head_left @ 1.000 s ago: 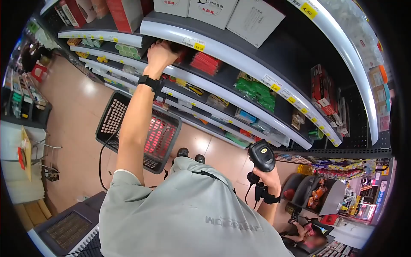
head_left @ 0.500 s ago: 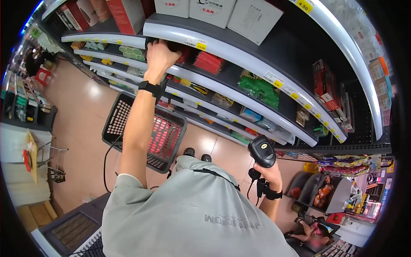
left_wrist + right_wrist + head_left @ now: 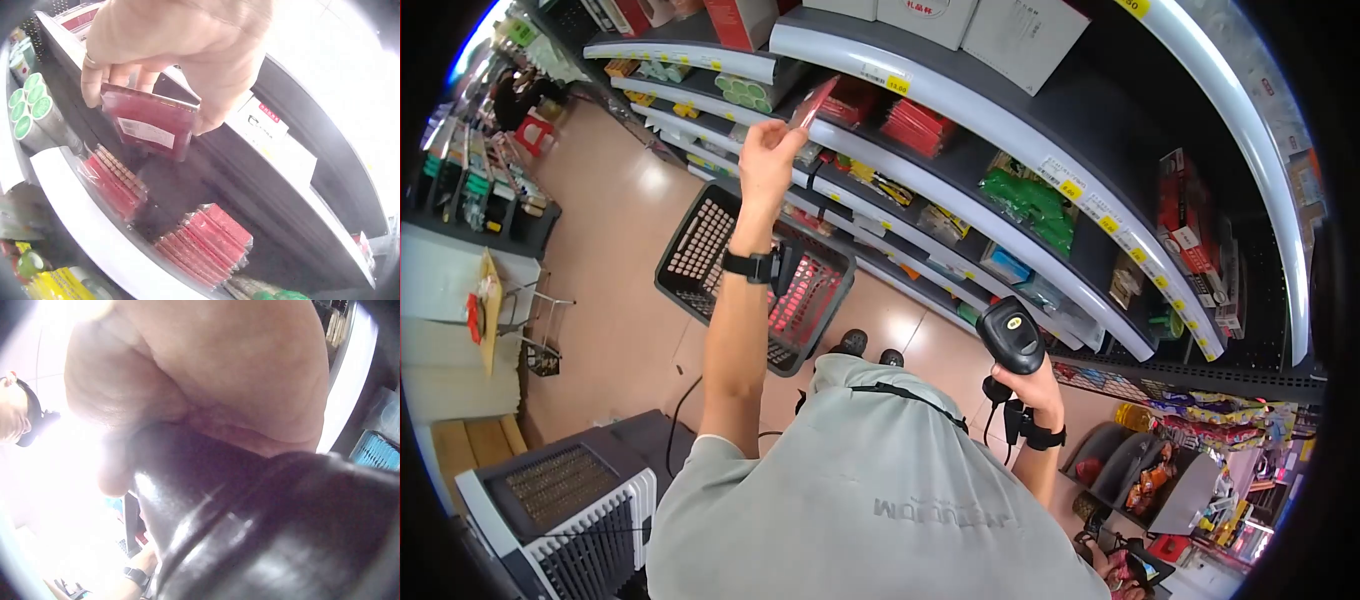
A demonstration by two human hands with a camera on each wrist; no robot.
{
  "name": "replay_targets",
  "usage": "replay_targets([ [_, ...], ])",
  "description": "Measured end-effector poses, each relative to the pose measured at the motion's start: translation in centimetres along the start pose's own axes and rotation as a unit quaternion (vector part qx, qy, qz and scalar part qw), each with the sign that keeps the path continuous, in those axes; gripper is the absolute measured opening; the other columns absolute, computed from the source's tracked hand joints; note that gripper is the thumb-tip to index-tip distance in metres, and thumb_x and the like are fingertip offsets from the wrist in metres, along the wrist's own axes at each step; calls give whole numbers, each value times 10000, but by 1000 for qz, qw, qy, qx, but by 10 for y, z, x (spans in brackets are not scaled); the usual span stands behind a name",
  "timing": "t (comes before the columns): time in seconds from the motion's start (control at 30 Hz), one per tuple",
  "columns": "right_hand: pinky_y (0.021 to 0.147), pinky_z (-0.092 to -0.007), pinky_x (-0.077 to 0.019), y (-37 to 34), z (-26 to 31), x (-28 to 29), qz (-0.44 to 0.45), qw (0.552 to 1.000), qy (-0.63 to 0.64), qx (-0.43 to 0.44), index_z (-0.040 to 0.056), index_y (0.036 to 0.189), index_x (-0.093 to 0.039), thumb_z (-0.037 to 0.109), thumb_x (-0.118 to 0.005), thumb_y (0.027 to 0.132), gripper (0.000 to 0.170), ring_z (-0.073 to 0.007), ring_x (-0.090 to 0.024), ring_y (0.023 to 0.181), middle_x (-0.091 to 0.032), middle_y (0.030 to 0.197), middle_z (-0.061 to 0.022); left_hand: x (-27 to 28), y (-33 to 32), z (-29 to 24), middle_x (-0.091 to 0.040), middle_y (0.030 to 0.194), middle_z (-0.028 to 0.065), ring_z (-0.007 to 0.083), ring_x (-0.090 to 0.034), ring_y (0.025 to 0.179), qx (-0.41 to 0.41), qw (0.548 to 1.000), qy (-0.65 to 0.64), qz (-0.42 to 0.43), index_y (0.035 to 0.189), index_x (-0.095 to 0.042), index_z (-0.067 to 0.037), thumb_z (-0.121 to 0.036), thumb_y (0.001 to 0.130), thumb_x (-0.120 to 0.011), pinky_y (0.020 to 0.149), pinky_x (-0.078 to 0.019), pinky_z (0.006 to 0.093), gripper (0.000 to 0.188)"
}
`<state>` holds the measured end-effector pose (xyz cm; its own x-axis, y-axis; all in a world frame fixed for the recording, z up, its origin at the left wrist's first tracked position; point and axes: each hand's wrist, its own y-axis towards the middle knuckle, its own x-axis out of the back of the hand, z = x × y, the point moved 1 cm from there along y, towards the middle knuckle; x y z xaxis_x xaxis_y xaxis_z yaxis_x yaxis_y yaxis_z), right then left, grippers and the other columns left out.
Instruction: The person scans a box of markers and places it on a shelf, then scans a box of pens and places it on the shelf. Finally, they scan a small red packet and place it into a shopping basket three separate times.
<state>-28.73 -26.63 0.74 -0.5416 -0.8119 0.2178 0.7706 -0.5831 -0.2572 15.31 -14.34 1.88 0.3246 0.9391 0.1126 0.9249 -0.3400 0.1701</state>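
Observation:
My left hand (image 3: 766, 165) pinches a flat red packet (image 3: 147, 128) in clear wrap between thumb and fingers. A white barcode label shows on its face in the left wrist view. The packet is out in front of the shelf edge in the head view. Below it, two rows of similar red packets (image 3: 206, 247) stand on the shelf. At my right side, my right hand (image 3: 1032, 388) grips a black handheld barcode scanner (image 3: 1011, 335) by its handle. In the right wrist view, the scanner's glossy body (image 3: 206, 506) fills the lower part.
A dark shopping basket (image 3: 810, 310) stands on the floor below my left arm. Shelving (image 3: 1020, 150) curves across the front, with white price rails, boxes above and green bags (image 3: 1030, 205) to the right. An air cooler (image 3: 570, 510) stands at lower left; a person (image 3: 1125, 575) is at lower right.
My left hand has drawn back out of the shelf and now holds up a red packet that was not visible before. The right hand keeps the scanner in much the same place.

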Motion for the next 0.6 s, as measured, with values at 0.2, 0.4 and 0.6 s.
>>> replay_targets([
  [0.2, 755, -296, -515, 9, 14, -6, 92, 990, 111, -8, 14, 1131, -572, 69, -789, 736, 454, -103, -623, 825, -680, 984, -51, 23, -103, -8, -589, 1194, 232, 304, -598, 1052, 295, 752, -527, 262, 1250, -502, 53, -333, 877, -584, 929, -494, 423, 543],
  [0.4, 778, -332, -565, 25, 2, -14, 195, 976, 49, 87, -11, 1328, -454, 100, -730, 810, 597, -193, -640, 983, -604, 1218, -159, 17, -208, -16, -417, 1357, 311, 390, -539, 1135, 323, 696, -591, 250, 1403, -341, 19, -470, 843, -635, 1005, -441, 477, 800],
  [0.6, 721, -298, -559, 24, 25, -45, 250, 959, 87, 101, -31, 1312, -462, 80, -688, 851, 525, -191, -661, 877, -642, 1118, -175, 22, -263, -17, -365, 1408, 303, 385, -523, 1172, 293, 718, -590, 224, 1435, -309, -8, -480, 836, -631, 1033, -406, 507, 828],
])
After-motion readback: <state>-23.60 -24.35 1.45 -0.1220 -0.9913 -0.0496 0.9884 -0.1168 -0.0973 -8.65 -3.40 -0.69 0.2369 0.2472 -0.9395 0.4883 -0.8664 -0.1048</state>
